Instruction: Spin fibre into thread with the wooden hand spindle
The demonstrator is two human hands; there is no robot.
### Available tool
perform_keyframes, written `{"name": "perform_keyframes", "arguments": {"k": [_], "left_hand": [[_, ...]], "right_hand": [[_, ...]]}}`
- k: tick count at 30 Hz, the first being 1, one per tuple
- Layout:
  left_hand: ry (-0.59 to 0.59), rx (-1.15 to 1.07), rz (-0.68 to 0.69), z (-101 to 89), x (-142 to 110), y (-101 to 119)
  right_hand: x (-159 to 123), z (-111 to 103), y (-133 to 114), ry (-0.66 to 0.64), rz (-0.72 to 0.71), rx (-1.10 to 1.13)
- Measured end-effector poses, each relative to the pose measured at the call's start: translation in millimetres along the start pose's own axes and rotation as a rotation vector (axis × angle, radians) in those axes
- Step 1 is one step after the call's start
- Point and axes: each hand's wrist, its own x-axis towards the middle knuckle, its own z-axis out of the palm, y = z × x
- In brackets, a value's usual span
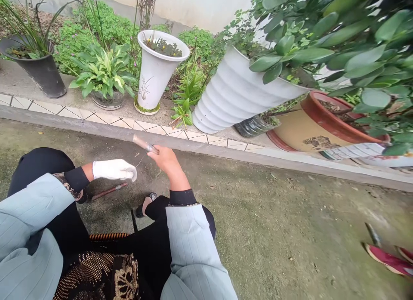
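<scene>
Head view: right hand [165, 159] grips a stick [140, 142]; gloved left hand [115, 169], fingers curled, pinches a thin strand [141, 160].

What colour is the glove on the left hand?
The glove is white, seen best in the head view.

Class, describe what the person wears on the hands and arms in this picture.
The left hand wears a white glove; the right hand shows no glove. Both arms have wide, pale blue-grey sleeves with thin stripes running lengthwise. Beneath them, snug black cuffs show, and a brown-and-cream patterned trim edges the left one.
</scene>
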Motion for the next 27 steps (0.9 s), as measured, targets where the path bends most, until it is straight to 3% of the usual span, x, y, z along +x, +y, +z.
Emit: {"name": "perform_keyframes", "arguments": {"k": [3,7,10,12,13,15,18,20,22,24,27], "left_hand": [[0.026,0.084,0.018,-3.8,-1,4],[0.108,0.271,0.045,-12.8,-2,5],[0.259,0.252,-0.022,-20.0,-3,1],[0.320,0.167,-0.042,-22.7,-2,-3],[0.336,0.111,-0.036,-22.8,-1,-6],[0.357,-0.033,-0.007,-20.1,1,-11],[0.354,-0.236,-0.013,-10.6,6,-14],[0.293,-0.260,-0.043,-4.4,7,-10],[0.209,-0.188,-0.043,-1.3,7,-4],[0.160,-0.059,-0.006,-1.9,5,1],[0.148,0.184,0.038,-7.5,3,2]], "right_hand": [[-2,6,-6,-0.103,0.002,-0.365],[-3,17,-11,-0.477,-0.082,-0.530],[-5,18,-13,-0.794,-0.226,-0.317],[-8,12,-15,-0.919,-0.327,-0.077],[-10,8,-15,-0.923,-0.369,0.040],[-13,-1,-15,-0.793,-0.403,0.256],[-11,-10,-10,-0.413,-0.313,0.557],[-6,-12,-5,-0.207,-0.191,0.617],[-3,-12,0,-0.084,-0.093,0.463],[-2,-9,0,-0.048,-0.041,0.165],[-4,-2,-5,-0.155,-0.037,-0.214]]}}
